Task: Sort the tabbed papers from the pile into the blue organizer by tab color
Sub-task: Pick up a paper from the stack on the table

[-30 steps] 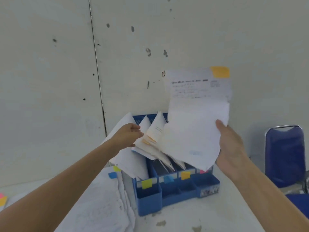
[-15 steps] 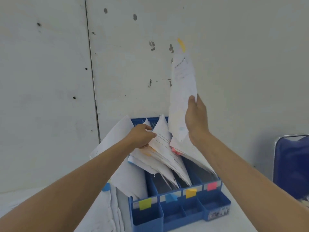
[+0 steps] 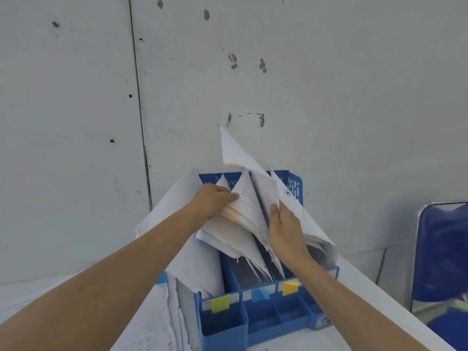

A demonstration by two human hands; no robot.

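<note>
The blue organizer (image 3: 222, 328) stands on the white table against the wall. Its front carries yellow (image 3: 220, 303), blue (image 3: 259, 295) and orange (image 3: 290, 287) labels; a pink one is mostly hidden by my right forearm. My left hand (image 3: 215, 198) grips the sorted papers (image 3: 243, 219) standing in the middle slots and holds them to the left. My right hand (image 3: 286, 231) holds the orange-tabbed paper (image 3: 235, 150), whose lower part is down in the slot behind the orange label and whose top corner sticks up. The unsorted pile (image 3: 152, 320) lies left of the organizer.
A grey wall rises directly behind the organizer. A blue chair (image 3: 443, 249) stands to the right, beyond the table's right edge (image 3: 395, 300). Large white sheets (image 3: 177, 198) lean out of the leftmost slot.
My right hand has come down from high above the organizer and lowered the orange-tabbed paper into the slot. My left hand keeps holding the sorted papers apart.
</note>
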